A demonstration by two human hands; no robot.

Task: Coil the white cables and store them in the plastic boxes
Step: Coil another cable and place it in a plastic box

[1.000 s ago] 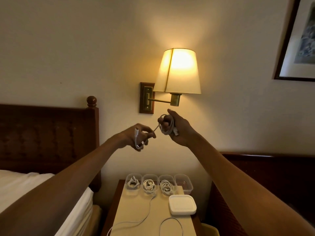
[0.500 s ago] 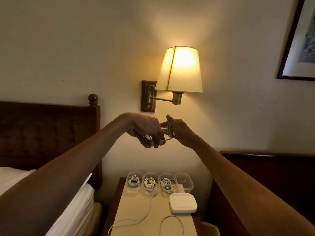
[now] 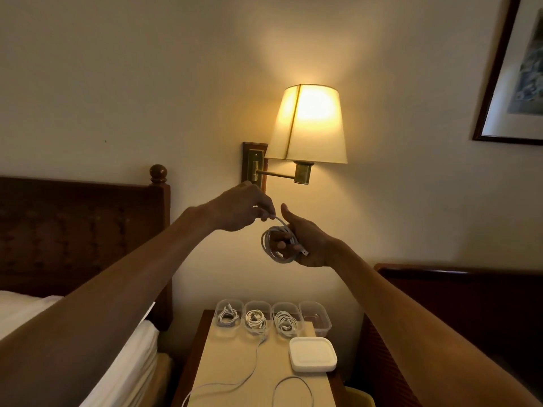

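R hand [image 3: 305, 245] grip round coiled white cable [image 3: 277, 245], L hand [image 3: 244, 210] pinching its loose end.

Open air below the raised arms; the stacked lids [image 3: 312, 354] seemingly crowd the empty box [image 3: 316, 318].

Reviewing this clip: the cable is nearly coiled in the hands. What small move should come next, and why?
Probably lower the coil into the rightmost plastic box. The right hand grips finished loops, the left hand pinches only a short tail, and that box looks empty while the other three hold coils.
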